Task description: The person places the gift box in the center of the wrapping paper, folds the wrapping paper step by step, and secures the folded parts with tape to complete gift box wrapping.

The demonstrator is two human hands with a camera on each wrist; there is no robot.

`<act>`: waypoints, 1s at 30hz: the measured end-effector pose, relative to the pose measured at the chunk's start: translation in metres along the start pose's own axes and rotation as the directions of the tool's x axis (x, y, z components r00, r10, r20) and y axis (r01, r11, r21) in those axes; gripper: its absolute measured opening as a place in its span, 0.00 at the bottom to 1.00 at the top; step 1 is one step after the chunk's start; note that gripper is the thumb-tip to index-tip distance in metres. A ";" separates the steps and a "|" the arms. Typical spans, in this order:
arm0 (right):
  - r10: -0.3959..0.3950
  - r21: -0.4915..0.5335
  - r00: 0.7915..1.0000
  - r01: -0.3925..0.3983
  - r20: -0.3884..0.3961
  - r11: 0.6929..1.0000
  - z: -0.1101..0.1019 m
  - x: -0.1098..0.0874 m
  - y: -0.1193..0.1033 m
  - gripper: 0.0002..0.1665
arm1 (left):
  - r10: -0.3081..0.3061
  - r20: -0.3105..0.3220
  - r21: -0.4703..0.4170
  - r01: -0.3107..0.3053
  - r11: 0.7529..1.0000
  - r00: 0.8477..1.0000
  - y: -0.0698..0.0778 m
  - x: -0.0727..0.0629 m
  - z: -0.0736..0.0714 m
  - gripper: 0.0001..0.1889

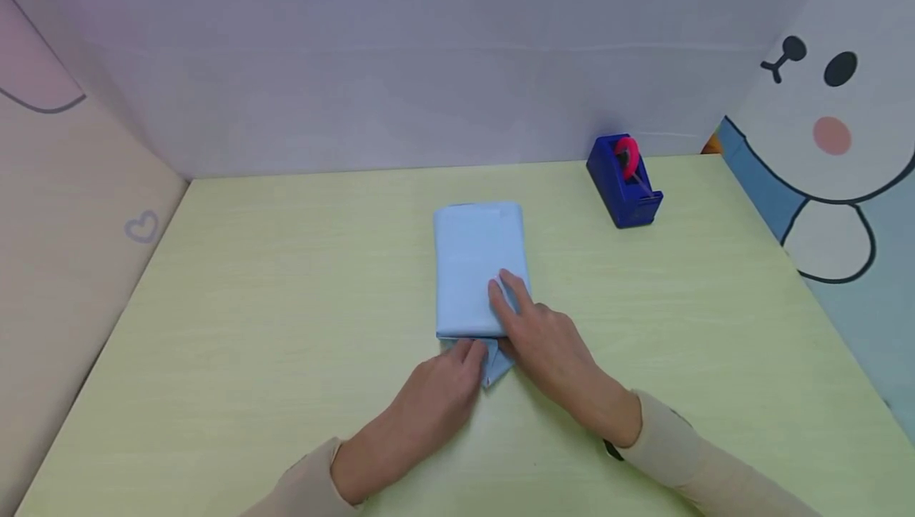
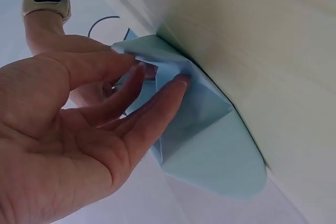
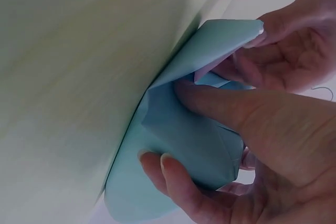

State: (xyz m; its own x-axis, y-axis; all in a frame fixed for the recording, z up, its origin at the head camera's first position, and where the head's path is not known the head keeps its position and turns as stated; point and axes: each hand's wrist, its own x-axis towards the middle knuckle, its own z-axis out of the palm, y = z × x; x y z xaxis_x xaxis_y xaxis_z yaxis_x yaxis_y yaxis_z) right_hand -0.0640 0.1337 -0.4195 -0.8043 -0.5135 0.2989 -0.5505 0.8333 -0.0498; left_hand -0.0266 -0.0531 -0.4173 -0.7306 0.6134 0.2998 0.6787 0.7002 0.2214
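Observation:
A flat rectangular packet wrapped in light blue paper [image 1: 472, 263] lies on the table, its near end partly unfolded. At that end my left hand [image 1: 439, 394] pinches a loose paper flap [image 3: 215, 43] between thumb and fingers. My right hand [image 1: 554, 342] grips the packet's near right corner, with fingertips on the top face. In the right wrist view its thumb [image 3: 220, 103] reaches into the fold of the end paper, its tip partly hidden. The left wrist view shows the end folds [image 2: 194, 103] standing open like a pocket. What is inside the wrapping is hidden.
A blue tape dispenser [image 1: 625, 183] with a pink-red roll [image 1: 627, 156] stands at the back right of the pale yellow-green table [image 1: 286, 287]. A plain pale wall [image 1: 393, 64] rises behind, and panels with cartoon drawings [image 1: 829, 144] border the sides.

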 end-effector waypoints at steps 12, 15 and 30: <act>-0.024 0.031 1.000 0.024 -0.012 0.999 -0.003 0.001 0.001 0.45 | 0.064 0.023 0.260 -0.068 0.963 0.998 0.006 -0.011 0.006 0.21; -0.027 0.050 0.999 0.026 0.029 0.998 -0.008 0.000 0.002 0.46 | 0.051 0.049 0.312 -0.064 0.948 0.998 0.006 -0.012 0.009 0.22; -0.017 0.082 0.997 0.011 0.073 0.997 -0.010 0.000 0.004 0.48 | 0.098 -0.023 0.418 -0.079 0.905 0.995 0.006 -0.013 0.016 0.18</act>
State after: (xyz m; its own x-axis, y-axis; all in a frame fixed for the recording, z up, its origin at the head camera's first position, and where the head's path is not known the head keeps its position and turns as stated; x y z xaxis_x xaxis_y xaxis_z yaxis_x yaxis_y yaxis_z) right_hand -0.0640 0.1388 -0.4100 -0.8091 -0.5410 0.2295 -0.5757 0.8082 -0.1244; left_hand -0.0142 -0.0510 -0.4349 -0.6589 0.6705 0.3411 0.6413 0.7377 -0.2113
